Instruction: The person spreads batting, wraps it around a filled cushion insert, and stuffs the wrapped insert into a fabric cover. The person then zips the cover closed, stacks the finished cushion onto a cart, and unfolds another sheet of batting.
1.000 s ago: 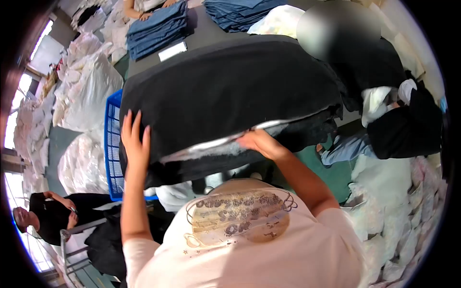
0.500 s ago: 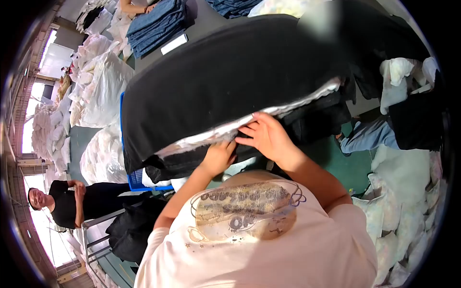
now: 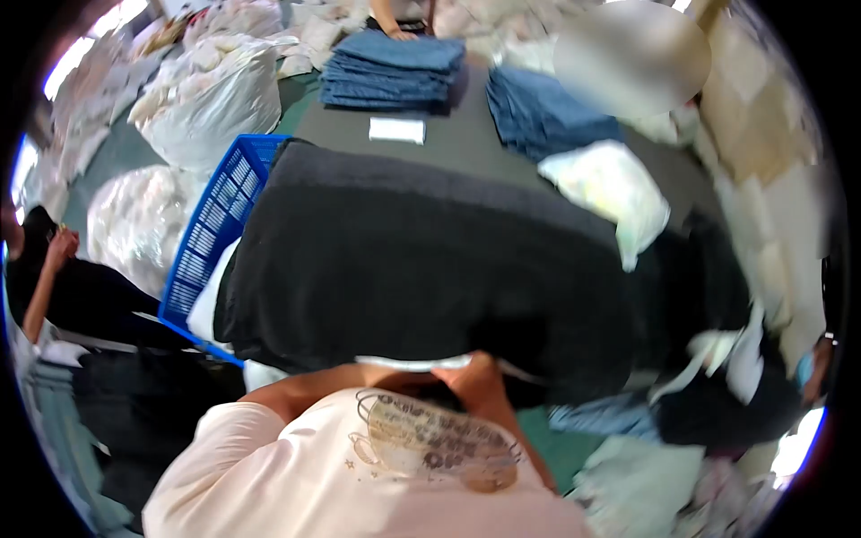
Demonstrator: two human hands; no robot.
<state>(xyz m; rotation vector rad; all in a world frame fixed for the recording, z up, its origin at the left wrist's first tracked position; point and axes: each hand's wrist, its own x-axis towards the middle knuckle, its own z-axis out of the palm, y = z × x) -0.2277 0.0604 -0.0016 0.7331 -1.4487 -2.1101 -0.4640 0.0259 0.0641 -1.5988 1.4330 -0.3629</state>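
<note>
A large piece of black cloth [image 3: 404, 260] lies in front of me, with a dark grey band along its far side. At its near edge shows a narrow white strip [image 3: 421, 364]. My right hand [image 3: 477, 378] is closed at this edge, its thumb side against the strip. To its left, my left hand [image 3: 399, 377] is tucked against the same edge, close to my body. Its fingers are mostly hidden, so their grip does not show.
A blue plastic basket [image 3: 211, 215] stands at the left. Folded jeans [image 3: 390, 76], more denim [image 3: 547, 112], a white label [image 3: 397, 131] and a white bag [image 3: 610, 188] lie on the grey table [image 3: 457, 143]. A person [image 3: 76, 278] is at far left; another person's hand [image 3: 401, 34] rests near the jeans.
The black cloth's near edge has come down toward me, leaving less of the white strip showing. Both hands have moved closer to my body, and my right fingers, spread before, are now closed.
</note>
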